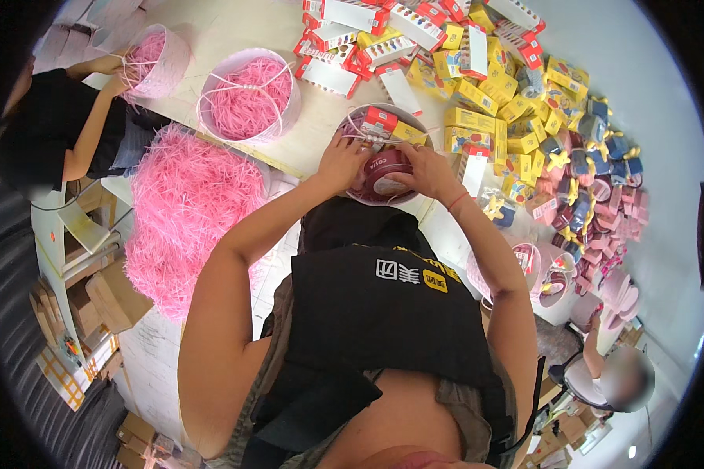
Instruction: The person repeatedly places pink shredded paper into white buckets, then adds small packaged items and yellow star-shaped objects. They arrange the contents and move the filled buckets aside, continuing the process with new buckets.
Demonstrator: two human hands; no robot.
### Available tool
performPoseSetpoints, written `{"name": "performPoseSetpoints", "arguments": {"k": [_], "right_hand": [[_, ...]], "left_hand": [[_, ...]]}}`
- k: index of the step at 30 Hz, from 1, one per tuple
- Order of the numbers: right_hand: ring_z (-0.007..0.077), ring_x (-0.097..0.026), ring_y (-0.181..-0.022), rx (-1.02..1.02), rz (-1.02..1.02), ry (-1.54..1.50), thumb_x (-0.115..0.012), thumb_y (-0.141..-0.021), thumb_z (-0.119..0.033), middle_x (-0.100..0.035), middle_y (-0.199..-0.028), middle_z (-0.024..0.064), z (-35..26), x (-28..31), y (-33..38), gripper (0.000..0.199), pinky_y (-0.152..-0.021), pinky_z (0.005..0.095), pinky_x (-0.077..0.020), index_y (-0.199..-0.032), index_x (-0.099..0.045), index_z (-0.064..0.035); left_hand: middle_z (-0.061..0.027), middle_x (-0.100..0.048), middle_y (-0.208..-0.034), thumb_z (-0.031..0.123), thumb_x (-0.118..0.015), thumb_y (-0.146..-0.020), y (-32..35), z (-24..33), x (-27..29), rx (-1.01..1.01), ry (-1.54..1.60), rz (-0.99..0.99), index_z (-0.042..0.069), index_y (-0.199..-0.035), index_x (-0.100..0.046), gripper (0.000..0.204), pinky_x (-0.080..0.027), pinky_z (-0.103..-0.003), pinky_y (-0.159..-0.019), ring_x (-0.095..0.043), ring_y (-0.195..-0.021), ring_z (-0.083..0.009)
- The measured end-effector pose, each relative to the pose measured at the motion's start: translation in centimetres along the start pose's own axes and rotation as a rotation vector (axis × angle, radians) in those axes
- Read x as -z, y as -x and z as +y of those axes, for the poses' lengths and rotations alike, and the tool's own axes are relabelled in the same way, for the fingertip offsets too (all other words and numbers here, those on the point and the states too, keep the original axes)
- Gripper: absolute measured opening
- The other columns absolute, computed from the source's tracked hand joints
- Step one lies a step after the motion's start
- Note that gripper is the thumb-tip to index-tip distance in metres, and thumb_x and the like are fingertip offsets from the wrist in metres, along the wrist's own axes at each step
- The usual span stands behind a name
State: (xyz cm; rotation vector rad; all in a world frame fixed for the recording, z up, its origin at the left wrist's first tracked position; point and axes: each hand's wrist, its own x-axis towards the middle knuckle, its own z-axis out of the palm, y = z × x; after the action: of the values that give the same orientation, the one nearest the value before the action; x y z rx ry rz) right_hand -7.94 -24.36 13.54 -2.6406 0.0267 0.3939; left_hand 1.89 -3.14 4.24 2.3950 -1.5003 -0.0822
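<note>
Round bucket (350,123) at the bench (321,117) edge, directly before the torso. Inside: smooth dark-red rounded package (386,166), red-and-white carton (379,122), yellow carton (409,134). Left grip (343,162): fingers curled at bucket's left side, near white handle cord. Right grip (429,170): fingers partly spread, touching dark-red rounded package. Whether either is clenched: cannot tell. Left: pale bucket (292,109) of stringy pink shred; larger shred heap (192,219) nearer. Right: piled yellow boxes (516,109). Bench pale, smooth. Far left: co-worker (62,133) at another bucket.

Head-worn, the fisheye view looks steeply down (from quite near) at bare fingers (413,156) and a flat cream-white bench (314,121).
</note>
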Motion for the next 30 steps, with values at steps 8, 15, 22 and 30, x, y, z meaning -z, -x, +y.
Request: {"name": "performPoseSetpoints", "arguments": {"k": [8,15,22,30], "right_hand": [[0.0348,-0.065,-0.091,0.041,-0.041,0.085,-0.076,-0.078,-0.043,-0.065,-0.092,0.0193,3.6,0.0,-0.8,0.056,-0.078,0.044,-0.0527,-0.11,-0.059,-0.0008],[0.0303,-0.066,-0.093,0.078,0.232,0.289,-0.075,-0.077,-0.034,-0.065,-0.09,0.0168,1.1,-3.3,-0.2,0.043,-0.079,0.0407,-0.0537,-0.102,-0.063,-0.0012],[0.0315,-0.069,-0.073,0.15,0.156,0.24,-0.059,-0.081,-0.011,-0.068,-0.081,0.0151,3.2,-4.8,-1.6,0.014,-0.066,0.0418,-0.0565,-0.078,-0.072,-0.0042],[0.0309,-0.071,-0.073,0.141,-0.053,0.267,-0.06,-0.081,-0.013,-0.07,-0.078,0.0163,3.1,-2.1,-2.1,0.014,-0.065,0.0427,-0.0565,-0.077,-0.072,-0.0071]], "left_hand": [[-0.0074,-0.06,-0.106,0.024,-0.085,-0.053,-0.3,0.1,0.4,0.0,-0.016,-0.099,0.018,-0.119,-0.058,0.071,-0.031,-0.047,-0.113,-0.058,-0.11,-0.0289],[-0.0082,-0.061,-0.12,0.018,-0.082,-0.06,0.0,0.2,1.9,0.04,0.075,-0.207,0.015,-0.127,-0.055,0.072,-0.032,-0.042,-0.112,-0.057,-0.118,-0.0263],[-0.007,-0.062,-0.121,0.011,-0.077,-0.065,0.3,0.3,1.2,0.037,0.172,-0.076,0.013,-0.127,-0.056,0.065,-0.039,-0.041,-0.097,-0.058,-0.115,-0.0263],[-0.0068,-0.064,-0.114,0.004,-0.067,-0.073,-0.8,1.0,3.3,0.074,0.396,0.161,0.013,-0.12,-0.06,0.049,-0.04,-0.042,-0.092,-0.058,-0.107,-0.029]]}}
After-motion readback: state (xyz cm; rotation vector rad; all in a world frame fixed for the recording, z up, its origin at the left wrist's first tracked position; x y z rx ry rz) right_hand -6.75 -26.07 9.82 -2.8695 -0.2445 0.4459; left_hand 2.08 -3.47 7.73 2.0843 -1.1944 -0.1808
